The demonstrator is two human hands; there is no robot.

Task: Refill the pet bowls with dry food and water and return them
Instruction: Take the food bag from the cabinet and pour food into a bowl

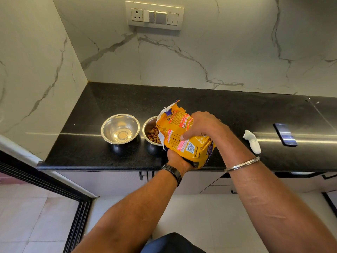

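Yellow food bag (184, 136) at centre frame, tilted, torn mouth aimed up-left over the right-hand steel bowl (149, 129). Left hand (179, 159) cupped under the bag's bottom corner, fingers wrapped around it from below; dark watch (173, 171) on that wrist. Right hand (202, 127) clamped over the top of the bag, fingers curled, thumb pressed to the printed face; metal bangle (242, 163) on that wrist.

Brown kibble (153, 135) visible in the right-hand bowl, partly hidden behind the bag; fill level hard to judge. No pieces seen falling at this instant.

Second steel bowl (120, 128) just left of the first, near but apart. Looks empty and dry, only a pale reflection at its base; any thin film of water cannot be told.

Both bowls on the black stone counter (237, 110), centre-left. Small white gadget (252, 141) and dark phone (285, 134) well apart toward the right of frame.

Progress, as judged: dry food under way or nearly done. Left: water for the second bowl, bag set aside, both bowls carried back to their place.
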